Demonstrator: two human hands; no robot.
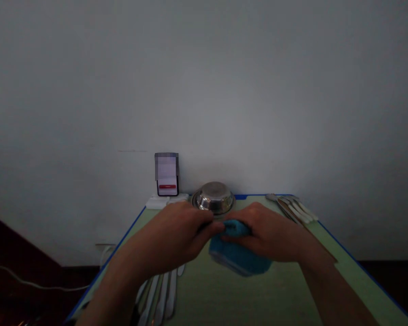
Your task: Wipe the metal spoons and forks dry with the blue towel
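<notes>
My left hand (177, 233) and my right hand (270, 233) meet over the middle of the green table (224, 299). A blue cloth (240, 258) is bunched under my right hand, whose fingers are wrapped round it. My left hand's fingers are pinched together at the cloth's upper left edge, on a thin dark object that is mostly hidden. An upturned steel bowl (213, 198) stands just beyond both hands at the table's far edge.
Several pieces of cutlery (161, 296) lie below my left arm at the near left. More utensils with pale handles (294, 208) lie at the far right corner. A phone (167, 175) leans against the wall on a white stand. A cable runs along the floor at left.
</notes>
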